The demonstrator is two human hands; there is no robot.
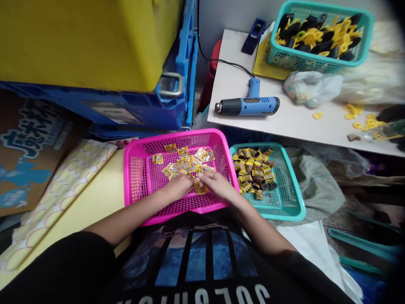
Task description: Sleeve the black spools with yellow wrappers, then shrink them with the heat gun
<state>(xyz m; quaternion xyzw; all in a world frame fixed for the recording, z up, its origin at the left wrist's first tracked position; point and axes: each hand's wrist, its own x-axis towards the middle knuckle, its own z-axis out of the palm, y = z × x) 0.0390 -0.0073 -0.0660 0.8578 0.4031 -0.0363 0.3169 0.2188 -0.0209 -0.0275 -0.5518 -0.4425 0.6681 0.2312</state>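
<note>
A pink mesh basket (pixel 136 177) rests on my lap and holds several small yellow packets (pixel 186 162). Both hands meet over its near side. My left hand (pixel 177 185) is curled, fingers closed at the packet pile. My right hand (pixel 217 183) pinches a small yellow packet (pixel 200 188) together with the left fingers. To the right, a teal basket (pixel 289 198) holds a heap of yellow wrapped toy pieces (pixel 253 171).
A blue heat gun (pixel 248 105) lies on a white table (pixel 284 122) beside a plastic bag (pixel 308 86) and another teal basket (pixel 319 38) of yellow and black parts. A yellow bin (pixel 85 38) sits in a blue crate (pixel 152 107) at left.
</note>
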